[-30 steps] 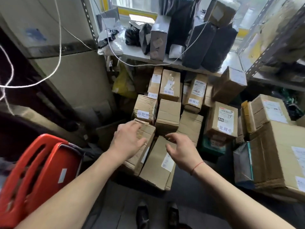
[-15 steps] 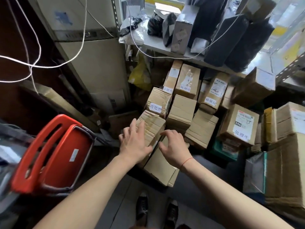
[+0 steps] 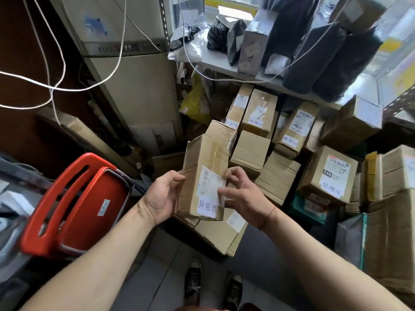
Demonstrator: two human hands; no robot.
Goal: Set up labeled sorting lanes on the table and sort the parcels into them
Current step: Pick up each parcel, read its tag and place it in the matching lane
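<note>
A long, dented cardboard parcel [image 3: 203, 173] is lifted off the pile, its far end tilted up. It carries a white shipping label and a handwritten white tag near its lower end. My left hand [image 3: 165, 195] grips its left side, thumb on top. My right hand [image 3: 241, 191] holds its right edge, thumb pressing the label and fingers curled. Below it lies a flat cardboard box [image 3: 221, 234] with a small white label. Behind stands a pile of cardboard parcels [image 3: 251, 149], some with handwritten tags.
A red plastic stool [image 3: 74, 205] stands at the left. A shelf [image 3: 224, 69] above the pile holds black and grey bagged parcels. Large boxes [image 3: 390, 243] crowd the right side. White cords [image 3: 58, 86] hang across the upper left. My shoes [image 3: 213, 286] stand on grey floor.
Both hands closed on the long parcel, lifted it off the pile and drew it toward me, turned so its labelled face shows. The camera view shifted a little.
</note>
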